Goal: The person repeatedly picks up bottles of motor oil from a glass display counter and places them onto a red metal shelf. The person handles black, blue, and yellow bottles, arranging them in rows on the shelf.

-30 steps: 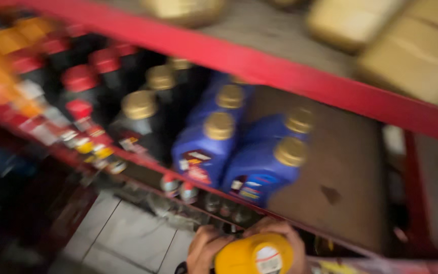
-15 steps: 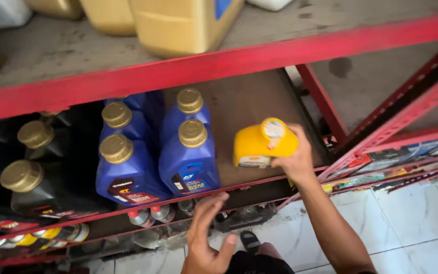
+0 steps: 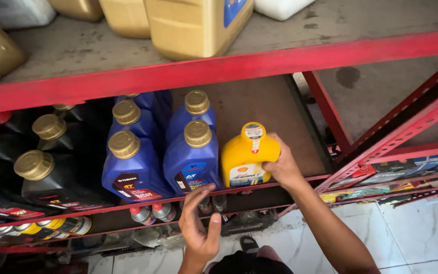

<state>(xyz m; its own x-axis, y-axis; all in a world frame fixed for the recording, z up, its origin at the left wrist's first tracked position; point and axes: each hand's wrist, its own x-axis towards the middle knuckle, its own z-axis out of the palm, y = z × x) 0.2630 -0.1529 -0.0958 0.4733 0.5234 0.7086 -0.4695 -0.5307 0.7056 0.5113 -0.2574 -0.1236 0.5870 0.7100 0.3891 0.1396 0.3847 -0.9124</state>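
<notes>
Gripping a yellow plastic oil bottle [image 3: 248, 158] at the red metal shelf [image 3: 259, 189] edge, right hand [image 3: 280, 167] clenched — left hand [image 3: 198, 223] released, empty. Could tip off — it stands close to the lip.

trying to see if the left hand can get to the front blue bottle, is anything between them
Nothing visible does. The left hand hovers open just in front of the shelf edge, below the front blue bottle. The right hand grips the yellow bottle beside it, off to the side.
</notes>
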